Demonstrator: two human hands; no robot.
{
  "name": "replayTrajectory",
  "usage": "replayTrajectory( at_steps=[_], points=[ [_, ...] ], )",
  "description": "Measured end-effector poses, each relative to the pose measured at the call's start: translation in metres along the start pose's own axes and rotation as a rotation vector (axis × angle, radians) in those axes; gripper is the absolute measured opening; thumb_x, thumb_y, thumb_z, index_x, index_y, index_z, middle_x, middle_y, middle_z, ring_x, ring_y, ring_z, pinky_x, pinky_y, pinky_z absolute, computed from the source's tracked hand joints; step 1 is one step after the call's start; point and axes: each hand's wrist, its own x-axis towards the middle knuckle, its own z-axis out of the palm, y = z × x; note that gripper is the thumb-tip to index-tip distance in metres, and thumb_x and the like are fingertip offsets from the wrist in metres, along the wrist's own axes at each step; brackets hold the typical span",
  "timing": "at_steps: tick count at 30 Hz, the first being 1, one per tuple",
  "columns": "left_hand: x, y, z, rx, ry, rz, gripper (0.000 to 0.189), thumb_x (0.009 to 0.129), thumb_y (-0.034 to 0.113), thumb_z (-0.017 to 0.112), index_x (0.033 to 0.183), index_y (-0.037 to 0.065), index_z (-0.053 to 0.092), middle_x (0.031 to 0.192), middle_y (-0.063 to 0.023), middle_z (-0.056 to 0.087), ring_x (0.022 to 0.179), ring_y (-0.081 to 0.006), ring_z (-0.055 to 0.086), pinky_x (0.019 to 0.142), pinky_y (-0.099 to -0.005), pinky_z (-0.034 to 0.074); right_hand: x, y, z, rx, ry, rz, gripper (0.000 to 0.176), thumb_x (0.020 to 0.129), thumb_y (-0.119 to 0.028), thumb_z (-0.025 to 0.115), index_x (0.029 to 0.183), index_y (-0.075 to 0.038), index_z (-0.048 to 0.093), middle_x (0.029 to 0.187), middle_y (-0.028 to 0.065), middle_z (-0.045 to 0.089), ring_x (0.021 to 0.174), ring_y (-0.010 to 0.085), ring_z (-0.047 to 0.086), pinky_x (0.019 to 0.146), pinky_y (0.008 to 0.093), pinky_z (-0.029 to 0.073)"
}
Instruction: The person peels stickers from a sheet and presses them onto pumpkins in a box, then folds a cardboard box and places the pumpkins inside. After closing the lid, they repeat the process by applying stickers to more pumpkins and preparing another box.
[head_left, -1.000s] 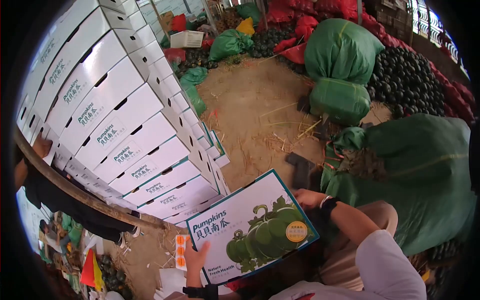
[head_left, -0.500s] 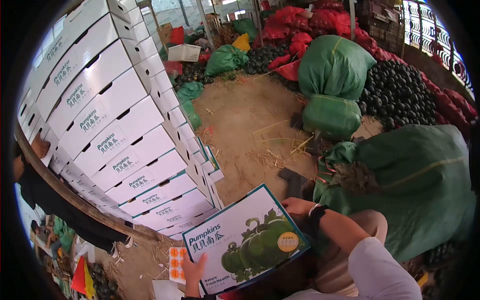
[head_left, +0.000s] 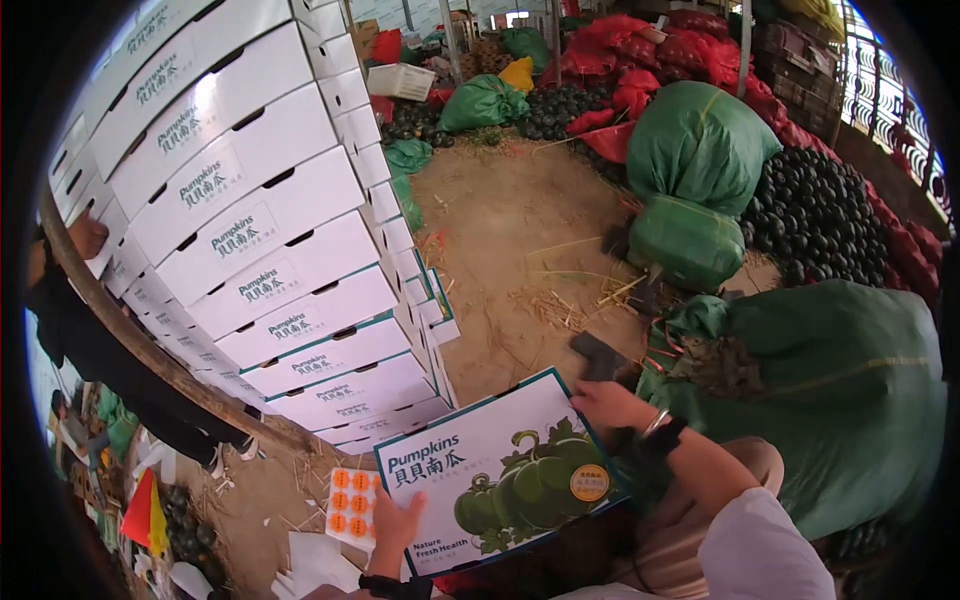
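A white carton (head_left: 480, 440) with a green edge, printed "Pumpkins" and a picture of green pumpkins, lies tilted over my lap. My left hand (head_left: 398, 518) grips its left side, thumb on the printed top and the other fingers hidden. At the upper right edge, my right hand (head_left: 612, 405) is closed on the carton, with its fingertips partly out of sight. A sheet of round orange stickers (head_left: 351, 503) lies just left of my left hand.
Tall stacks of white pumpkin cartons (head_left: 270, 230) stand at the left, beside a curved wooden pole (head_left: 130, 330) and a person in dark clothes (head_left: 120, 350). Green sacks (head_left: 810, 400) fill the right. Dark green pumpkins (head_left: 815, 215) and red sacks (head_left: 690, 45) lie behind.
The view has swung so that the stacks and sacks sit lower and farther right. Both hands keep hold of the carton, which appears slightly farther right; more of the sticker sheet shows.
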Motion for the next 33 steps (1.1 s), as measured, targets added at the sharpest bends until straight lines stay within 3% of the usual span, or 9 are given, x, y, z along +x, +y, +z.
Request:
replayTrajectory(
  at_steps=[1, 2, 4, 7, 10, 16, 24, 30, 33],
  points=[
    [0.003, -0.005, 0.002, -0.037, -0.021, -0.012, 0.071, 0.069, 0.028, 0.070, 0.120, -0.006, 0.033, 0.101, -0.0197, 0.059, 0.093, -0.0328, 0.059, 0.081, -0.0382, 0.045, -0.022, -0.051, -0.019, 0.220, -0.080, 0.071, 0.059, 0.083, -0.048, 0.049, 0.124, -0.005, 0.043, 0.082, 0.0219, 0.061, 0.076, 0.0384, 0.059, 0.068, 0.0428, 0.047],
    [0.004, -0.005, 0.005, -0.031, -0.019, 0.018, 0.070, 0.070, 0.028, 0.070, 0.119, -0.006, 0.034, 0.100, -0.0197, 0.060, 0.092, -0.0329, 0.059, 0.081, -0.0382, 0.045, -0.015, -0.036, 0.026, 0.033, 0.065, 0.100, 0.059, 0.085, -0.043, 0.046, 0.130, -0.008, 0.032, 0.081, 0.0245, 0.060, 0.075, 0.0414, 0.059, 0.068, 0.0462, 0.046],
    [0.006, -0.008, 0.003, -0.005, -0.018, 0.073, 0.070, 0.070, 0.028, 0.070, 0.119, -0.006, 0.034, 0.100, -0.0198, 0.060, 0.092, -0.0330, 0.059, 0.080, -0.0383, 0.045, -0.026, -0.037, 0.046, 0.099, 0.199, 0.105, 0.059, 0.087, -0.040, 0.042, 0.132, -0.008, 0.024, 0.080, 0.0270, 0.059, 0.073, 0.0427, 0.058, 0.068, 0.0478, 0.046],
    [0.004, -0.005, 0.002, -0.019, -0.044, 0.048, 0.069, 0.070, 0.028, 0.069, 0.118, -0.006, 0.034, 0.099, -0.0198, 0.060, 0.092, -0.0332, 0.059, 0.080, -0.0386, 0.045, -0.026, -0.041, 0.042, 0.066, 0.152, 0.214, 0.057, 0.088, -0.039, 0.040, 0.131, -0.005, 0.025, 0.081, 0.0271, 0.059, 0.074, 0.0430, 0.058, 0.068, 0.0490, 0.045],
    [-0.001, 0.014, -0.008, -0.040, -0.058, 0.062, 0.067, 0.071, 0.028, 0.069, 0.117, -0.006, 0.035, 0.098, -0.0200, 0.060, 0.091, -0.0334, 0.059, 0.079, -0.0392, 0.046, -0.025, -0.032, 0.056, -0.052, 0.451, 0.090, 0.044, 0.088, -0.040, 0.039, 0.110, -0.002, 0.046, 0.078, 0.0236, 0.061, 0.072, 0.0428, 0.058, 0.067, 0.0494, 0.046],
    [0.000, 0.006, -0.008, 0.001, -0.044, 0.016, 0.077, 0.071, 0.034, 0.068, 0.122, -0.011, 0.031, 0.101, -0.0223, 0.058, 0.094, -0.0351, 0.057, 0.081, -0.0404, 0.045, -0.029, -0.061, 0.040, -0.166, 0.164, 0.381, 0.048, 0.087, -0.042, 0.040, 0.091, 0.004, 0.051, 0.082, 0.0262, 0.060, 0.073, 0.0412, 0.059, 0.066, 0.0465, 0.048],
    [0.002, 0.008, 0.000, 0.097, 0.008, -0.054, 0.083, 0.070, 0.037, 0.067, 0.125, -0.011, 0.028, 0.104, -0.0231, 0.057, 0.095, -0.0363, 0.057, 0.082, -0.0409, 0.044, -0.025, -0.061, 0.035, -0.131, 0.166, 0.324, 0.051, 0.086, -0.044, 0.042, 0.084, 0.006, 0.053, 0.077, 0.0275, 0.059, 0.074, 0.0422, 0.059, 0.066, 0.0475, 0.048],
    [0.003, 0.018, -0.001, -0.102, -0.013, -0.059, 0.066, 0.069, 0.028, 0.069, 0.117, -0.005, 0.038, 0.099, -0.0202, 0.058, 0.090, -0.0335, 0.058, 0.079, -0.0397, 0.045, -0.018, -0.032, 0.057, 0.014, 0.224, 0.386, 0.052, 0.087, -0.046, 0.039, 0.086, 0.005, 0.049, 0.073, 0.0284, 0.058, 0.072, 0.0442, 0.057, 0.066, 0.0500, 0.046],
    [0.004, 0.022, -0.001, -0.012, -0.028, 0.013, 0.056, 0.072, 0.025, 0.067, 0.112, -0.003, 0.040, 0.097, -0.0187, 0.059, 0.089, -0.0327, 0.058, 0.077, -0.0393, 0.045, -0.019, -0.023, 0.070, 0.098, 0.220, 0.404, 0.051, 0.088, -0.046, 0.038, 0.088, 0.005, 0.047, 0.074, 0.0297, 0.057, 0.073, 0.0460, 0.056, 0.067, 0.0503, 0.044]
  ],
)
